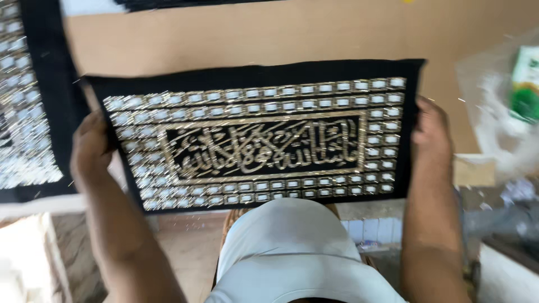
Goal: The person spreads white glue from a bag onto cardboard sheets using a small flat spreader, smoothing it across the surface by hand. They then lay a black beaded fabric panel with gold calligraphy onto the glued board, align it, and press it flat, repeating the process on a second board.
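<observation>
The left hand (92, 148) and the right hand (432, 132) each close on a short edge of a black embroidered cloth panel (258, 137), fingers wrapped behind the fabric with the thumbs in front. Held at both ends, the panel is stretched flat and level, which seems meant to keep the gold and silver beadwork facing up and uncreased. It hangs just above the near edge of the brown bench (269, 39), over the person's lap. A second beaded panel (28, 101) lies flat on the bench at the far left. At the right, a clear plastic bag (505, 106) holds a green and white item, too blurred to identify.
</observation>
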Available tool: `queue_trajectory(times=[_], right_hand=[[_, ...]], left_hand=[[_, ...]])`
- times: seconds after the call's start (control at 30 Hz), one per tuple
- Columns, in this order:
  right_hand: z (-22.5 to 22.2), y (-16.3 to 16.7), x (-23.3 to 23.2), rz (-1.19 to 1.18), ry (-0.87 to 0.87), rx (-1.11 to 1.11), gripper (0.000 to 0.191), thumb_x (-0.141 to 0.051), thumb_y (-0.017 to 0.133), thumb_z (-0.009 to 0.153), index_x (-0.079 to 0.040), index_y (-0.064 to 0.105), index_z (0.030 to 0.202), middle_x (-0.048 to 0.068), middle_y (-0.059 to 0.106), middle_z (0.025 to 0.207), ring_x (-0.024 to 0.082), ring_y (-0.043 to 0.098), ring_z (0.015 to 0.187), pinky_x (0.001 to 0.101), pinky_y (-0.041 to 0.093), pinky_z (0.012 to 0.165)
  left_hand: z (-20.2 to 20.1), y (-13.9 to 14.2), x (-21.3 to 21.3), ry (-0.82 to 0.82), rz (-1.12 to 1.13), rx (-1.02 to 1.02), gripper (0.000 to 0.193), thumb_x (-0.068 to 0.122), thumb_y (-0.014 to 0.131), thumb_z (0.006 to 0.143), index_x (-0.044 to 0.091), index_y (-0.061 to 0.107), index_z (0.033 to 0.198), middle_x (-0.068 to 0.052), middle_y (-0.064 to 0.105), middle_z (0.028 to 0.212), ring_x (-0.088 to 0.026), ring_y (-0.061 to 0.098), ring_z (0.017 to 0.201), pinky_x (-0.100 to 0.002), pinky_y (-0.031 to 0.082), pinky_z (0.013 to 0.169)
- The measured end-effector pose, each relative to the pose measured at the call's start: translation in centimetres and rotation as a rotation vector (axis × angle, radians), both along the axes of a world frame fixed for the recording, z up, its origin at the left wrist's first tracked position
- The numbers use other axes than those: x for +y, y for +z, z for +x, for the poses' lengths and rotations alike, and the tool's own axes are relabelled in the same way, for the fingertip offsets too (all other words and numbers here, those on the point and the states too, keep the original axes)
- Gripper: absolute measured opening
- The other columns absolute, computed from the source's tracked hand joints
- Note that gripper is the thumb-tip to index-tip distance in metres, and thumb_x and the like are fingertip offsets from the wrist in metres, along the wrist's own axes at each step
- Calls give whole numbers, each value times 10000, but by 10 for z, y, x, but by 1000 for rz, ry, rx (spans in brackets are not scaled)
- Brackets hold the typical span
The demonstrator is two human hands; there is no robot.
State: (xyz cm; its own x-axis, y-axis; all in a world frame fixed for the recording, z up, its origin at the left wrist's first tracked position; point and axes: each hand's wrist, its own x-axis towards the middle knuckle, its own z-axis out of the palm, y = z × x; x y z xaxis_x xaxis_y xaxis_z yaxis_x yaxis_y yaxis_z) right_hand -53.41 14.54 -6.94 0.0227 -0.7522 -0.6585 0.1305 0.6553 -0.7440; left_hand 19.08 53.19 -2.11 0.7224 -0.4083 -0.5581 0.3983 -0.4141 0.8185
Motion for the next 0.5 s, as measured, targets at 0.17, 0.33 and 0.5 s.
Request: queue_trajectory(times=[0.17, 0.33, 0.5], right_hand=[[2, -1, 4, -1, 275, -21, 325, -371, 519, 1133, -245, 680, 1385, -105, 752, 1232, 2, 715, 874, 127, 264, 302], [6, 2, 9, -61, 187, 17, 272, -324, 570, 1168, -174, 711, 1345, -55, 785, 1221, 34, 774, 934, 148, 392, 422], [5, -3, 19, -443, 95, 417, 189, -223, 692, 1090, -41, 721, 1130, 48, 751, 1063, 147, 718, 894, 289, 550, 680]], left_hand=[[6, 6, 1, -33, -202, 73, 344, 222, 596, 1057, -3, 631, 1314, -94, 735, 1083, -157, 717, 924, -290, 613, 795], [7, 6, 1, 16, -129, 43, 279, 200, 615, 1027, 15, 649, 1233, -68, 739, 1006, -145, 722, 862, -276, 625, 755], [3, 0, -8, -214, 595, -655, 553, 490, 573, 1131, -30, 735, 1035, -178, 694, 898, -308, 661, 848, -505, 531, 820]])
